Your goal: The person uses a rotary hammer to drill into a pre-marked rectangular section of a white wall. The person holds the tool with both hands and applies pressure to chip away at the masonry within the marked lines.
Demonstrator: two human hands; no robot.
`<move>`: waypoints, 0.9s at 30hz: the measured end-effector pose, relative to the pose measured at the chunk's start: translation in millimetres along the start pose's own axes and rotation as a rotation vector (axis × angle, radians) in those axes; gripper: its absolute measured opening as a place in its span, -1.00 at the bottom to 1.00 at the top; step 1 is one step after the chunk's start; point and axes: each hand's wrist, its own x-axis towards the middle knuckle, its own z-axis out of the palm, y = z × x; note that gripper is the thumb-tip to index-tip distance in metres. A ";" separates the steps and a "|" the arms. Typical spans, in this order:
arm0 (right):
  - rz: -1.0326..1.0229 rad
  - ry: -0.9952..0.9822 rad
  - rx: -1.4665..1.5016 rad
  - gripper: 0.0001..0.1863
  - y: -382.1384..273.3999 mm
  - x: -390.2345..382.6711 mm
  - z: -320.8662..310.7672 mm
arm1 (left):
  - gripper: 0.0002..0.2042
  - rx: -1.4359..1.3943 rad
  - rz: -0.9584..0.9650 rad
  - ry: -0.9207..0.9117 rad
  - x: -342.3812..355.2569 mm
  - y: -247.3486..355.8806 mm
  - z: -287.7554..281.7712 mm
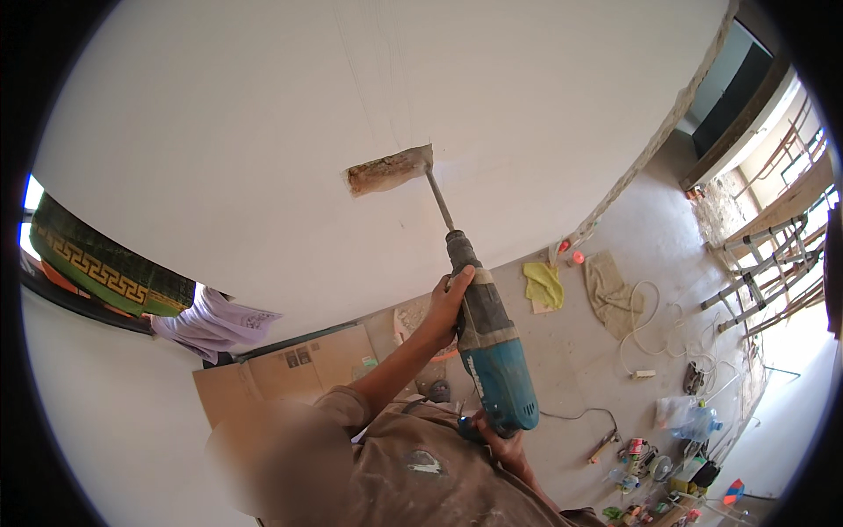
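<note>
Your left hand (452, 297) wraps the front of the power drill (502, 378), and your right (500, 441) grips its rear handle. The bit (441, 200) reaches the right edge of the recess (386, 173). Flat wall (237, 132) spreads widely around it, bounded rightward by a rough edge (651, 145); floor (571, 378) opens beyond the drill.

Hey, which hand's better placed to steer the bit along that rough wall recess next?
Probably the left hand: it grips the front of the drill, nearer the bit, whose tip appears at the right end of the recess. The right hand holds the back.
</note>
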 end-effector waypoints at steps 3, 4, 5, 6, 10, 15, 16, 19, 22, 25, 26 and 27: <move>-0.021 -0.028 -0.019 -0.88 6.6 5.7 -5.2 | -0.30 0.003 0.016 0.001 2.6 2.3 0.6; -0.029 -0.037 -0.020 -0.88 9.2 6.4 -5.6 | -0.30 0.009 0.025 0.007 2.4 2.4 0.5; -0.009 -0.043 0.003 -0.85 11.1 5.8 -5.1 | -0.31 -0.002 0.022 0.007 1.3 2.9 0.4; 0.007 -0.050 0.023 -0.81 7.7 7.3 -3.7 | -0.33 -0.015 0.024 0.005 0.3 4.9 1.7; -0.006 -0.074 0.008 -0.72 14.2 9.6 -2.6 | -0.40 -0.030 0.042 -0.046 -3.0 10.3 4.3; -0.039 0.060 0.037 -0.78 20.1 14.5 6.9 | -0.44 -0.045 0.016 -0.099 0.5 18.4 4.3; -0.027 0.054 0.071 -0.72 17.9 15.0 5.6 | -0.44 -0.050 0.011 -0.108 -2.5 20.6 6.2; 0.050 -0.037 0.128 -0.54 -19.4 2.3 -0.1 | -0.45 -0.071 0.047 -0.088 -14.2 11.6 11.2; -0.134 -0.097 0.143 -0.08 -25.1 -8.4 -0.5 | -0.48 -0.185 0.025 -0.091 -39.4 9.7 15.9; -0.217 -0.089 0.222 0.09 -45.8 -34.3 10.4 | -0.49 -0.170 0.086 -0.124 -70.5 13.0 17.0; -0.220 -0.098 0.196 0.10 -45.3 -41.3 13.5 | -0.49 -0.169 0.076 -0.158 -71.6 10.7 12.8; -0.225 -0.109 0.164 0.11 -44.8 -46.8 15.2 | -0.50 -0.172 0.070 -0.194 -71.1 9.5 10.3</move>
